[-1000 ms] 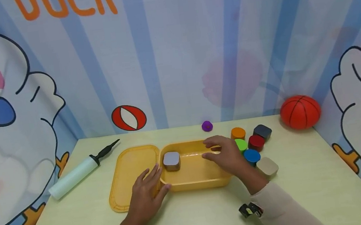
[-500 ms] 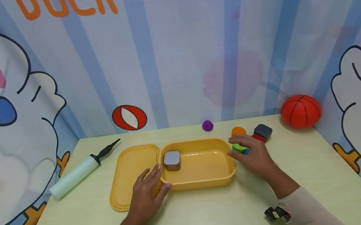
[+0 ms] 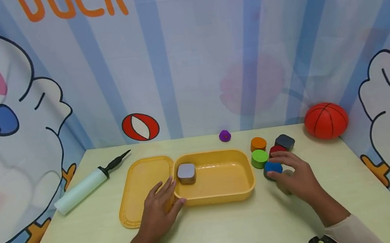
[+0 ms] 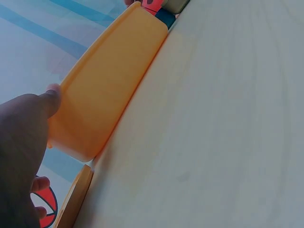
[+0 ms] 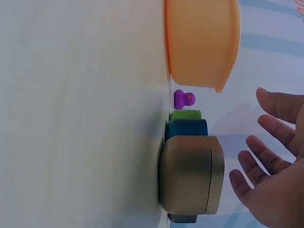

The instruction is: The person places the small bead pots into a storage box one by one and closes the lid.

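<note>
My left hand (image 3: 157, 209) rests at the left end of a yellow plastic container (image 3: 221, 197), fingers fairly straight, thumb at its front corner. Inside that container, at the left, sits a small grey rounded-square tin (image 3: 186, 172). Over the tins on the right hovers my right hand (image 3: 300, 181), its fingers spread and holding nothing. The right wrist view shows those fingers apart from a beige rounded-square tin (image 5: 187, 175), which the hand mostly hides in the head view. Beside it stand a blue-topped tin (image 3: 273, 167) and a green one (image 3: 260, 158).
A flat yellow lid (image 3: 128, 204) lies left of the container. An air pump (image 3: 82, 189) is farther left. Behind are an orange tin (image 3: 258, 143), a red tin (image 3: 276, 150), a dark tin (image 3: 285, 141), a purple knob-like toy (image 3: 224, 135) and a red ball (image 3: 326, 120).
My right hand has moved from over the container rightward and toward me, to above the blue and beige tins. My left hand has stayed in place.
</note>
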A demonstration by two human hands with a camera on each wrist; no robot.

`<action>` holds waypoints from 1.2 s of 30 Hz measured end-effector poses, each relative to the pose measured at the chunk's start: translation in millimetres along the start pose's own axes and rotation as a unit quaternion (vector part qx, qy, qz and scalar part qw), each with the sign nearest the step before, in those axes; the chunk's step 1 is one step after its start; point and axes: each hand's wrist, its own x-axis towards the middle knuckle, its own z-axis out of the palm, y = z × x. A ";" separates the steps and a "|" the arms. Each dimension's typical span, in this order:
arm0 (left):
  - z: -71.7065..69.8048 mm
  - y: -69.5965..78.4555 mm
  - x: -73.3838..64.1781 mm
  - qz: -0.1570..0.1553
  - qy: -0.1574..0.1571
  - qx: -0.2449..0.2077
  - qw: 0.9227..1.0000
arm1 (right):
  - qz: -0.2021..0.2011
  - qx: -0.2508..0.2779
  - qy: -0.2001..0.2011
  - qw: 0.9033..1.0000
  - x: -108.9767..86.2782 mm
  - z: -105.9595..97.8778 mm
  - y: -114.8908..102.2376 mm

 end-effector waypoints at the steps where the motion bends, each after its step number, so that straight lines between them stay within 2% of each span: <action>1: 0.1 0.1 0.0 -0.002 -0.002 -0.001 1.000 | 0.006 0.002 -0.001 1.000 -1.7 -1.4 1.7; 10: -2.2 1.3 0.0 -0.015 -0.020 -0.002 1.000 | 0.028 0.002 -0.018 0.999 -10.8 -10.4 26.1; 18: -3.5 3.1 0.3 -0.017 -0.017 -0.001 1.000 | 0.028 -0.011 -0.047 0.998 -13.0 -20.7 54.1; 25: -3.4 4.4 -1.0 -0.022 -0.019 -0.006 1.000 | 0.053 0.080 -0.078 0.992 -18.1 -33.6 79.3; 29: -2.9 3.1 -1.0 -0.029 -0.023 -0.007 0.999 | 0.037 0.104 -0.092 0.990 -18.4 -35.7 84.7; 31: -2.5 2.0 -0.8 -0.029 -0.021 -0.007 0.999 | 0.035 0.100 -0.096 0.990 -18.2 -35.8 85.0; 36: -1.2 -0.7 -0.6 -0.022 -0.017 -0.006 1.000 | 0.032 0.052 -0.089 0.994 -17.1 -35.2 85.1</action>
